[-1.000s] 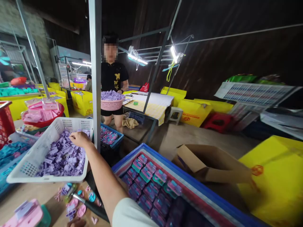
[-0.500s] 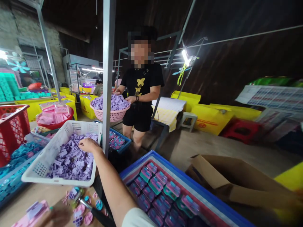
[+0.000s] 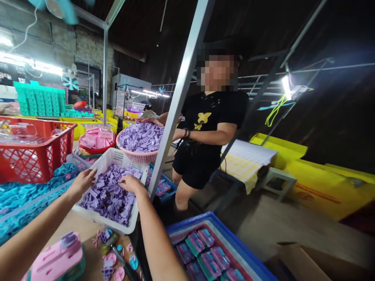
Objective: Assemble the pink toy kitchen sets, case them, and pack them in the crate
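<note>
My left hand [image 3: 83, 182] is over the left side of a white plastic basket [image 3: 129, 230], fingers stretched out and nothing seen in them. Inside the basket lies a heap of small purple plastic pieces [image 3: 114, 201]. My right hand [image 3: 131, 184] reaches onto that heap from the right, its fingers curled down and closed; whatever they hold is hidden. Below my left forearm sits a pink-lidded plastic box [image 3: 55, 257] with a purple piece on top and a teal lower part. Beside it are a dark-handled tool [image 3: 124, 259] and several small pink, blue and purple parts [image 3: 111, 259].
Across the basket, a person in black [image 3: 208, 128] holds a pink round basket [image 3: 140, 156] of purple pieces against its far rim. A metal post [image 3: 178, 97] rises right of my basket. A blue crate [image 3: 234, 242] of boxes stands at right, a red crate [image 3: 55, 156] at left.
My left hand has come up from the pink box to the white basket. The person has brought the pink basket nearer, over the white basket's far end. My view has turned left.
</note>
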{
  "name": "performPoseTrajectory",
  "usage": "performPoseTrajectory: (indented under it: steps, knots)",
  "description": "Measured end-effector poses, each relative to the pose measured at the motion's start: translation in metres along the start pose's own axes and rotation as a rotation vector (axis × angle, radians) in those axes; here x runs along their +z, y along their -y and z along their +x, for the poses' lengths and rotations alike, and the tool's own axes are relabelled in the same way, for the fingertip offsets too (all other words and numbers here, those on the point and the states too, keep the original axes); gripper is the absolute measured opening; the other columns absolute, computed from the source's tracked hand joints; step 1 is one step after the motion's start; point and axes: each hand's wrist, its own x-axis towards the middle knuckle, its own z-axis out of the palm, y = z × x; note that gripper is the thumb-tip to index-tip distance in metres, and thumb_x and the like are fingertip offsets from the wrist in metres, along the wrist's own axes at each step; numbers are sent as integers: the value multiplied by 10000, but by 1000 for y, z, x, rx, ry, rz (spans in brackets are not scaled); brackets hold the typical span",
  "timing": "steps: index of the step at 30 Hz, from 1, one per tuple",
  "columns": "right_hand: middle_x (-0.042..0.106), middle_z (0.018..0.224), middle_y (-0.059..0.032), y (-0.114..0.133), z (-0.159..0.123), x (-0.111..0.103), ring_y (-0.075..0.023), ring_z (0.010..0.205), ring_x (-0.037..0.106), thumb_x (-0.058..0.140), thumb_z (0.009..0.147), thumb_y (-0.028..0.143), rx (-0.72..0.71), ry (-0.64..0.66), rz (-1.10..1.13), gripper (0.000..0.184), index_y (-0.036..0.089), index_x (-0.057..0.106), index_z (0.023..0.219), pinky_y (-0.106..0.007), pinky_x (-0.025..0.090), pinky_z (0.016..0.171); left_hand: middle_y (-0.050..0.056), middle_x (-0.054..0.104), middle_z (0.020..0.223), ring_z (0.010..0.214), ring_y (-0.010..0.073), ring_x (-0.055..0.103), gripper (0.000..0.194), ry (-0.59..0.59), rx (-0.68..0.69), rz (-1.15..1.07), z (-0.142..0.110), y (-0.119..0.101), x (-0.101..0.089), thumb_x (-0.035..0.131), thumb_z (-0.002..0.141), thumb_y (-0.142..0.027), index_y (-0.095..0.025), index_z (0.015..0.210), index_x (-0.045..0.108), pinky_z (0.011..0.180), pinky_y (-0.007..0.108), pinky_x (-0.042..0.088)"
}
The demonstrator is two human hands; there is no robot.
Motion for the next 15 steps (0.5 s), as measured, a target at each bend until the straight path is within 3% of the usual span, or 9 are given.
performPoseTrajectory:
  steps: [4,8,11,15]
  knots:
    - [787,1128,-25,-2,1,1,-153,1024,718,581,913,264,4,29,-8,276,262,788,1095,-205,498,865,162,677,1079,905,266,668,803,-85,-19,-46,29,21,11,686,568,-822,-128,967,628,730,350,548]
    - [787,1128,-28,-2,2,2,-154,1032,718,585,906,261,-1,79,-19,279,252,790,1095,-204,497,880,156,652,1138,870,231,657,754,-128,-23,-95,45,26,18,575,716,-797,-127,1059,615,729,340,551]
    - [780,1158,-42,-3,2,2,-173,1058,716,590,908,278,6,113,-38,288,247,782,1121,-222,504,892,147,660,1145,892,250,670,727,-162,13,-105,56,21,22,520,789,-769,-145,1146,629,723,349,561]
    - [780,1165,-39,-4,2,4,-182,1059,722,594,909,280,13,180,-87,286,253,779,1125,-227,514,874,170,692,1155,996,315,683,645,-201,150,41,72,15,29,426,899,-686,-158,1192,652,747,399,579]
